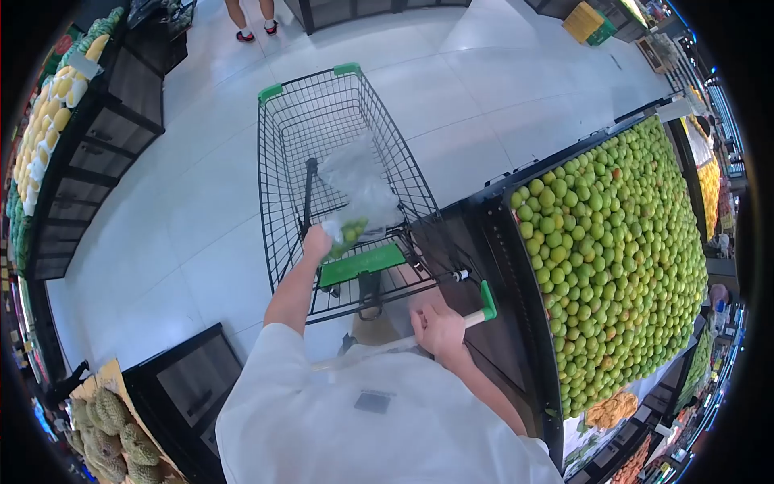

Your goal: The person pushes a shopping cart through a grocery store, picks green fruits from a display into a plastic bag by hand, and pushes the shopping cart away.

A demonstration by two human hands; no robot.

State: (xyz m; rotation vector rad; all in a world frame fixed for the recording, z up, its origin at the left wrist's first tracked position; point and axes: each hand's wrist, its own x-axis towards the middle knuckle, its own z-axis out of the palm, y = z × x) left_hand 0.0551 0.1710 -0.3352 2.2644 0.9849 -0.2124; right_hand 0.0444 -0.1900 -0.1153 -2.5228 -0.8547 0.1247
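A black wire shopping cart point(278, 177) with green corner pieces stands in front of me. Reaching over its near end, my left hand point(318, 242) is closed on a clear plastic bag point(359, 181) that hangs inside the basket. Several green fruits point(352, 231) show through the bag's lower part, beside the green seat flap point(363, 264). My right hand point(440, 327) is closed at the cart's handle bar point(395, 347), near its green right end; the underside of its grip is hidden.
To the right, a sloping stand holds a large heap of green round fruit point(613, 258). Yellow fruit point(55, 121) lies on a stand at the left, spiky durians point(113, 427) at the lower left. A person's legs point(251, 16) show at the top.
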